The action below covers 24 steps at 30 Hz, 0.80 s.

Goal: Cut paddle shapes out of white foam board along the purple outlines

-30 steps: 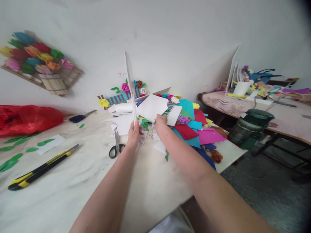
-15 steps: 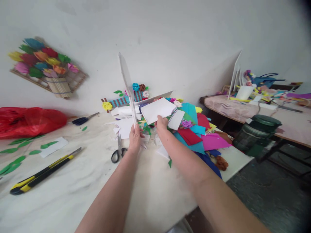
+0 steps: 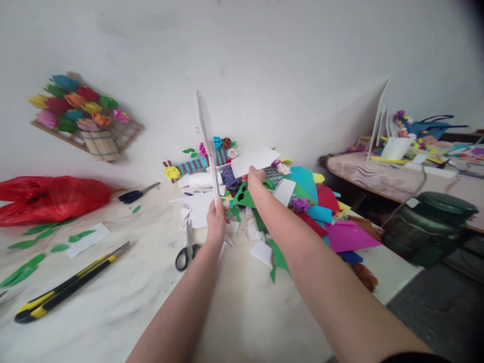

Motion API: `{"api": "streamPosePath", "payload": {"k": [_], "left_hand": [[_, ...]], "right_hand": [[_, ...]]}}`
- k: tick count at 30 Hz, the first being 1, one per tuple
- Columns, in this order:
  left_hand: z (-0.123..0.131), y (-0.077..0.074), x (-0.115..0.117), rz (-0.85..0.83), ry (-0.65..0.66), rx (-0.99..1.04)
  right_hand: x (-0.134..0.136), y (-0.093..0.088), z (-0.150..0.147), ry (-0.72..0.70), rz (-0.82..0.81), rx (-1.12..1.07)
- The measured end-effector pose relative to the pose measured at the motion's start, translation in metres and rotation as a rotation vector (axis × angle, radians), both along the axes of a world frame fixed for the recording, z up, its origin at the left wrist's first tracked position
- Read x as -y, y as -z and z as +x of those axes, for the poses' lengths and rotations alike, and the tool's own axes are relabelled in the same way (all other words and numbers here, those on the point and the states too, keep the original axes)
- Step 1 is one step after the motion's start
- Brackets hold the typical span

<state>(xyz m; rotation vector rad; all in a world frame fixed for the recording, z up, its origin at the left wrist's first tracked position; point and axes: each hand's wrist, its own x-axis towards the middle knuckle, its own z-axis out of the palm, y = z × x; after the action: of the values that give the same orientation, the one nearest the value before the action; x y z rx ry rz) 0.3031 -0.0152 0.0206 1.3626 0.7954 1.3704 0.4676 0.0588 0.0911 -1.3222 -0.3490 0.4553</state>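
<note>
My left hand (image 3: 217, 220) is closed on the lower edge of a thin white board (image 3: 207, 141), held upright and seen almost edge-on. My right hand (image 3: 256, 177) grips the near edge of a white sheet (image 3: 255, 160), raised over the heap of craft paper. Beneath that sheet lie green paper scraps (image 3: 245, 196) and a bundle of dark blue yarn (image 3: 231, 177). Black-handled scissors (image 3: 187, 250) rest on the table just left of my left hand. Behind the board is a blue-and-brown striped piece with paper flowers (image 3: 194, 162).
A yellow-black utility knife (image 3: 71, 282), green paper leaves (image 3: 22, 272), dark scissors (image 3: 136, 194) and a red plastic bag (image 3: 53, 199) lie on the left. Coloured sheets (image 3: 350, 236) pile up on the right. Beyond them stand a dark green container (image 3: 427, 229) and a second table (image 3: 351, 169).
My right hand has lifted the white sheet up and back, baring green scraps and blue yarn below. The left hand still holds the board upright. The view has shifted slightly.
</note>
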Motion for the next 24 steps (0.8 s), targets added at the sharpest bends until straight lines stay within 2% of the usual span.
{"api": "streamPosePath", "payload": {"k": [3,6,9,11,13,15,17,19,24], "left_hand": [[-0.002,-0.001,-0.002,0.004,-0.006,0.004],[-0.006,0.001,-0.002,-0.014,-0.007,0.012],[-0.008,0.003,-0.002,-0.023,-0.006,0.004],[-0.009,0.003,-0.002,-0.011,-0.002,-0.003],[-0.008,0.003,-0.002,-0.005,0.007,-0.004],[-0.008,0.003,-0.001,-0.008,0.024,-0.003],[-0.009,0.003,-0.001,-0.008,0.034,0.002],[-0.01,0.003,-0.001,-0.002,0.038,0.007],[-0.011,0.004,-0.003,-0.001,0.034,-0.006]], "right_hand": [[-0.023,-0.011,0.013,-0.036,-0.008,-0.013],[-0.041,-0.027,0.026,-0.131,0.103,-0.056],[-0.046,-0.036,0.032,-0.189,0.236,-0.094],[-0.045,-0.033,0.033,-0.178,0.281,-0.087],[-0.042,-0.025,0.033,-0.181,0.227,-0.077],[-0.041,-0.016,0.034,-0.183,0.089,-0.058],[-0.042,-0.009,0.037,-0.132,-0.056,0.008],[-0.044,-0.007,0.04,-0.05,-0.131,0.098],[-0.046,-0.012,0.041,0.05,-0.063,0.174]]}}
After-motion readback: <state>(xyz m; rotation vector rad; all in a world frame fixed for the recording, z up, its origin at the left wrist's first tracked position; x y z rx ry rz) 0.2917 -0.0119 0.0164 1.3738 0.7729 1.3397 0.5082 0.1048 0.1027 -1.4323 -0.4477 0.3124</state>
